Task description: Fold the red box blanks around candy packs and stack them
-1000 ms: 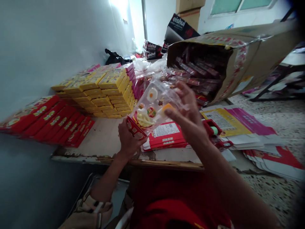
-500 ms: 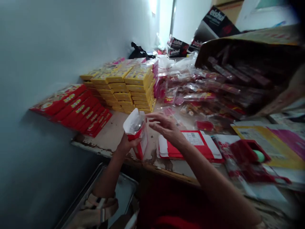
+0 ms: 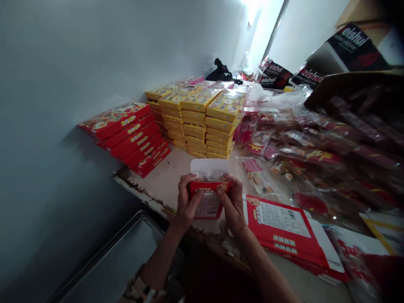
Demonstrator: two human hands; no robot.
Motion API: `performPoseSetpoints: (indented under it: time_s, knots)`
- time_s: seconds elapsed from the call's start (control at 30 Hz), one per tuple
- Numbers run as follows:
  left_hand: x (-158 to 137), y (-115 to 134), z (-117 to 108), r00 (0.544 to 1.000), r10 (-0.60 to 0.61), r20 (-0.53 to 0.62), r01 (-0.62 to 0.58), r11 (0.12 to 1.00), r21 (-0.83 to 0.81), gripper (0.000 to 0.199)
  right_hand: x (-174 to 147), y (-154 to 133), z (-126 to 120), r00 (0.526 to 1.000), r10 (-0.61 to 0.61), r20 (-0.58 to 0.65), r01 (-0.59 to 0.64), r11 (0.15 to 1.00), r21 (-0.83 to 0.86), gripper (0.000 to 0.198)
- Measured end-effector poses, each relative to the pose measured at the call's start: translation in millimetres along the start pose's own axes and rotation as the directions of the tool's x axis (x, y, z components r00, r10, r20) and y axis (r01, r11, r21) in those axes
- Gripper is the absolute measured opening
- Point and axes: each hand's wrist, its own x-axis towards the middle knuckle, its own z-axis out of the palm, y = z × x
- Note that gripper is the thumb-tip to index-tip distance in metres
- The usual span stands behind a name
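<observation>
Between my hands stands a small red cardboard box (image 3: 206, 206) with a white label panel; its white top flap (image 3: 210, 165) is up. My left hand (image 3: 187, 202) grips the box's left side, thumb on the front. On the right side, my right hand (image 3: 232, 200) holds it the same way, thumb pressed near the printed top edge. Something clear and shiny shows at the box's mouth, partly hidden by my fingers. To the right of my right hand lies a stack of flat red cartons (image 3: 284, 227) with white flaps.
Leaning red boxes (image 3: 135, 134) and stacked yellow boxes (image 3: 202, 109) stand along the wall. Clear-bagged toy pieces (image 3: 303, 143) are heaped at the right, before an open cardboard carton (image 3: 353, 84). The worn table edge (image 3: 142, 195) runs close to me; a metal tray (image 3: 126, 252) is below.
My right hand, apart with its fingers extended before, now grips the box too. The box has turned so its labelled face is toward me. The view has shifted left.
</observation>
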Motion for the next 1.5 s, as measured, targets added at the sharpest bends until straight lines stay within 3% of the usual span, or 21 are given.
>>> performPoseSetpoints:
  time_s: [0.1,0.17,0.27,0.3,0.4,0.47,0.6,0.7,0.87,0.97,1.07,1.2,1.33,1.43,1.5]
  knots:
    - [11.1,12.4,-10.2,0.987,0.153,0.057,-0.161,0.971,0.176,0.021,7.2,-15.9,-9.3,0.995,-0.091,0.04,0.093,0.994,-0.056,0.008]
    - [19.7,25.4,-14.1,0.986,0.13,0.106,-0.15,0.966,0.21,0.014,15.0,-29.8,-16.3,0.979,-0.179,0.098,0.19,0.974,-0.126,0.016]
    - [26.7,41.9,-15.1,0.996,0.018,0.09,-0.019,1.0,0.009,0.006,22.5,-44.0,-27.7,0.943,-0.274,0.19,0.307,0.936,-0.172,0.013]
    - [27.4,45.1,-15.3,0.997,-0.012,0.073,0.018,0.996,-0.088,0.016,23.5,-46.0,-31.2,0.936,-0.295,0.191,0.325,0.933,-0.152,0.006]
    - [29.3,47.6,-19.9,0.994,-0.036,0.102,0.054,0.982,-0.179,0.033,25.9,-48.8,-39.3,0.92,-0.332,0.211,0.359,0.927,-0.106,0.039]
    - [32.0,46.5,-27.2,0.987,0.001,0.161,0.01,0.998,-0.066,0.024,29.4,-52.4,-43.9,0.876,-0.363,0.318,0.427,0.89,-0.161,0.043]
    - [38.7,50.1,-41.4,0.966,0.107,0.234,-0.132,0.987,0.094,0.021,36.6,-67.2,-53.0,0.769,-0.386,0.51,0.563,0.786,-0.255,0.027]
    - [40.9,62.3,-41.8,0.961,0.067,0.27,-0.119,0.977,0.179,0.022,37.3,-77.8,-56.0,0.784,-0.314,0.536,0.525,0.796,-0.301,0.027]
    - [44.3,85.3,-31.8,0.968,-0.004,0.25,-0.068,0.959,0.276,0.019,38.8,-84.2,-53.1,0.851,-0.243,0.465,0.403,0.87,-0.284,0.023]
    - [46.6,89.4,-28.9,0.964,0.03,0.264,-0.103,0.958,0.269,0.016,42.3,-82.3,-54.7,0.892,-0.118,0.436,0.243,0.939,-0.243,0.019]
    - [45.9,84.7,-31.1,0.955,0.115,0.274,-0.195,0.938,0.288,0.015,44.6,-78.7,-60.0,0.879,-0.062,0.472,0.165,0.97,-0.179,0.022]
    - [44.9,73.7,-45.4,0.9,0.219,0.377,-0.345,0.888,0.306,0.019,47.5,-79.6,-66.5,0.806,-0.142,0.574,0.275,0.949,-0.152,0.032]
    - [45.9,66.4,-61.5,0.833,0.245,0.497,-0.43,0.851,0.302,0.034,49.6,-82.6,-73.5,0.738,-0.191,0.648,0.377,0.912,-0.161,0.037]
    - [40.0,57.4,-58.6,0.845,0.225,0.485,-0.388,0.882,0.266,0.037,43.8,-73.7,-76.6,0.711,-0.213,0.67,0.434,0.883,-0.18,0.042]
    - [33.8,46.6,-47.7,0.87,0.201,0.45,-0.32,0.925,0.207,0.036,36.0,-63.8,-71.3,0.752,-0.238,0.615,0.465,0.852,-0.239,0.046]
